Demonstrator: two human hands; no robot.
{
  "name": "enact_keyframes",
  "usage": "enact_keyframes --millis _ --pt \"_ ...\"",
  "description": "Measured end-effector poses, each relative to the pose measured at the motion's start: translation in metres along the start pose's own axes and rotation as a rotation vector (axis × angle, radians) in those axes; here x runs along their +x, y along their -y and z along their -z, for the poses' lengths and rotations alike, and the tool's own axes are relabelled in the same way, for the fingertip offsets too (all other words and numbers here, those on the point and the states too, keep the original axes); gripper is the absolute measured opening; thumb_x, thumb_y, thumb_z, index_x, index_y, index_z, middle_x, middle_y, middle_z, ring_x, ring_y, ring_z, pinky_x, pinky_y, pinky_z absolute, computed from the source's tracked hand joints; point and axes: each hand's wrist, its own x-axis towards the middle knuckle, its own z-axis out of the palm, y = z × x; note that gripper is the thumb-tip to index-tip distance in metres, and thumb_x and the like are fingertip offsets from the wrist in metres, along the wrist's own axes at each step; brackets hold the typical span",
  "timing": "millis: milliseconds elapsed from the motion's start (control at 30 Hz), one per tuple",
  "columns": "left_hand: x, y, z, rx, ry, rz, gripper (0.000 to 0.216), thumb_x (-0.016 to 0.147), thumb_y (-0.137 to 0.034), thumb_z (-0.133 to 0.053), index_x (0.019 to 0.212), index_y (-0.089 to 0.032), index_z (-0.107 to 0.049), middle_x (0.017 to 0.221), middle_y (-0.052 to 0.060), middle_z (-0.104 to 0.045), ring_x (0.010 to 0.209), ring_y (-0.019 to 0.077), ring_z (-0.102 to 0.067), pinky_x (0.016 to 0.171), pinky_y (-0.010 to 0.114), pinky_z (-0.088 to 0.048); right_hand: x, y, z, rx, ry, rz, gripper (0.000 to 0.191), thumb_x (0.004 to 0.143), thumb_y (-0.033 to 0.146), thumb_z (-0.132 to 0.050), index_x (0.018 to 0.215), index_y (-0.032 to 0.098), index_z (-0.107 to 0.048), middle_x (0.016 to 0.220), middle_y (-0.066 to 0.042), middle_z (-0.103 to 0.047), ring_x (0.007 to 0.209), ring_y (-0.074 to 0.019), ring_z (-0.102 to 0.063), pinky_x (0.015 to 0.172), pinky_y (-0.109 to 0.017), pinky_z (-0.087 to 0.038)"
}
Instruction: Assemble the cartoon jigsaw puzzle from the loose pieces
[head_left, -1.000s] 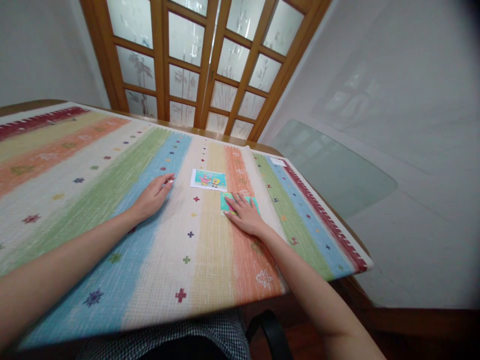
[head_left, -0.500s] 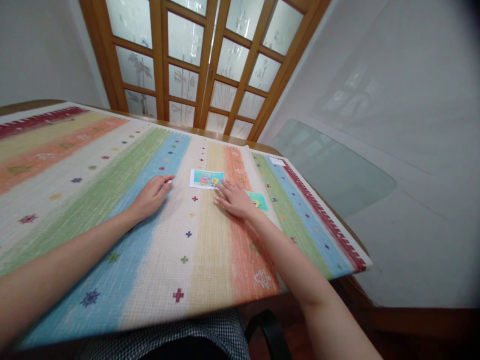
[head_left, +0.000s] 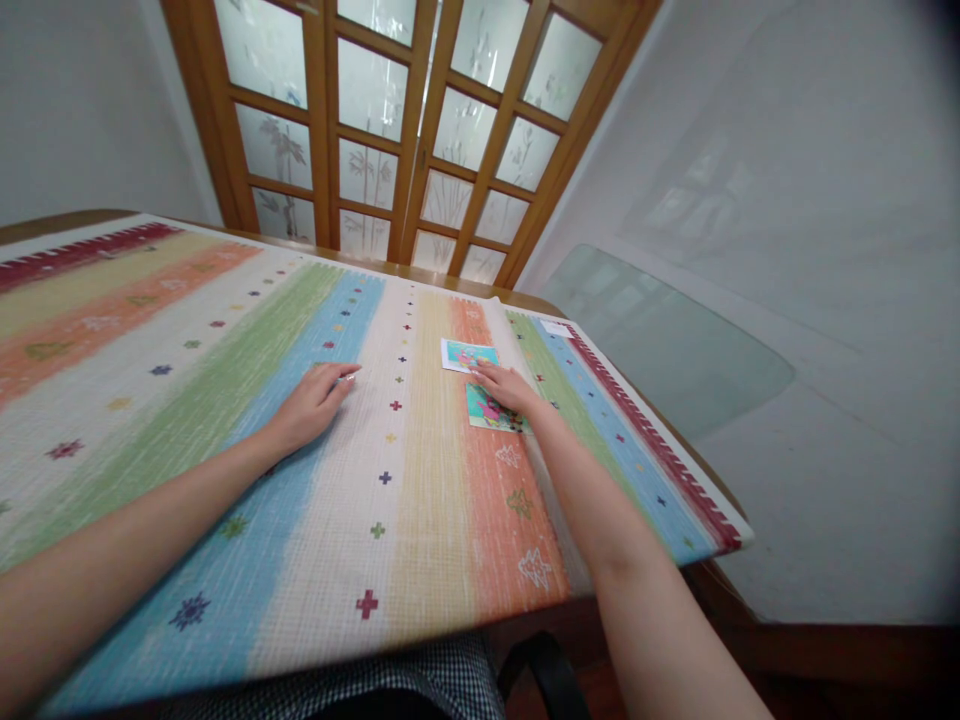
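Note:
Two cartoon picture cards lie on a striped table mat [head_left: 225, 420]. My right hand [head_left: 510, 388] rests flat with its fingers stretched out, fingertips on the white-bordered card [head_left: 463, 353] and palm over the turquoise card [head_left: 487, 410]. My left hand [head_left: 311, 402] lies on the blue stripe with its fingers loosely curled, nothing visible in it, well to the left of both cards.
The mat covers a wooden table whose right edge [head_left: 697, 500] drops off to a white floor. A small white label [head_left: 556, 326] sits at the mat's far right. A wooden glazed door [head_left: 405, 130] stands behind. A dark chair part [head_left: 536, 660] shows below the front edge.
My right hand slid from the turquoise card up to the white-bordered card, which now lies farther right, next to the turquoise one. The left hand barely moved.

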Motion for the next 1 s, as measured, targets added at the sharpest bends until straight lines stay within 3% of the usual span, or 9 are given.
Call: enact_keyframes --millis 100,167,267,367,500,1000 --pt "0.001 0.002 -0.001 0.03 0.03 -0.039 0.049 0.102 -0.051 -0.034 0.124 -0.018 -0.063 0.125 0.012 -0.065 0.12 0.0269 -0.058 0.11 0.047 -0.042 -0.012 -0.01 0.001 -0.01 -0.034 -0.044 0.054 0.107 0.051 -0.026 0.151 0.028 -0.048 0.162 -0.009 -0.038 0.151 -0.0305 -0.031 0.119 -0.063 -0.023" --pt "-0.001 0.002 -0.002 0.096 0.081 -0.075 0.05 0.101 -0.05 -0.035 0.121 -0.016 -0.065 0.128 0.013 -0.065 0.123 0.0271 -0.057 0.112 0.047 -0.04 -0.017 0.001 -0.002 -0.02 -0.097 -0.063 0.054 0.108 0.049 -0.023 0.152 0.028 -0.046 0.163 -0.008 -0.034 0.153 -0.0313 -0.023 0.119 -0.066 -0.017" --pt "-0.009 -0.005 -0.003 0.279 0.198 -0.112 0.056 0.1 -0.054 -0.039 0.132 -0.016 -0.063 0.148 0.016 -0.053 0.139 0.0332 -0.045 0.119 0.054 -0.03 -0.03 0.043 -0.011 0.008 -0.223 0.007 0.057 0.108 0.051 -0.022 0.154 0.027 -0.044 0.165 -0.007 -0.031 0.155 -0.0285 -0.02 0.123 -0.061 -0.015" --pt "-0.021 -0.02 -0.003 0.411 0.343 -0.101 0.071 0.095 -0.068 -0.044 0.155 -0.03 -0.04 0.167 0.011 -0.026 0.152 0.0404 -0.023 0.119 0.067 -0.014 -0.052 0.096 -0.024 0.037 -0.15 0.217 0.066 0.103 0.064 -0.029 0.158 0.027 -0.037 0.168 -0.007 -0.023 0.156 -0.0282 -0.016 0.124 -0.055 -0.017" --pt "-0.03 -0.036 -0.001 0.451 0.495 -0.148 0.075 0.096 -0.074 -0.038 0.159 -0.035 -0.03 0.168 0.008 -0.021 0.154 0.0395 -0.018 0.119 0.069 -0.008 -0.079 0.139 -0.039 0.056 -0.023 0.293 0.076 0.099 0.073 -0.03 0.161 0.028 -0.029 0.169 -0.007 -0.014 0.157 -0.0286 -0.009 0.126 -0.057 -0.009" --pt "-0.028 -0.039 0.001 0.482 0.531 -0.135 0.075 0.097 -0.075 -0.033 0.159 -0.035 -0.03 0.168 0.008 -0.02 0.155 0.0372 -0.016 0.12 0.067 -0.007 -0.083 0.146 -0.039 0.061 -0.004 0.249 0.076 0.099 0.073 -0.03 0.16 0.027 -0.031 0.169 -0.006 -0.016 0.157 -0.0276 -0.011 0.126 -0.056 -0.006"
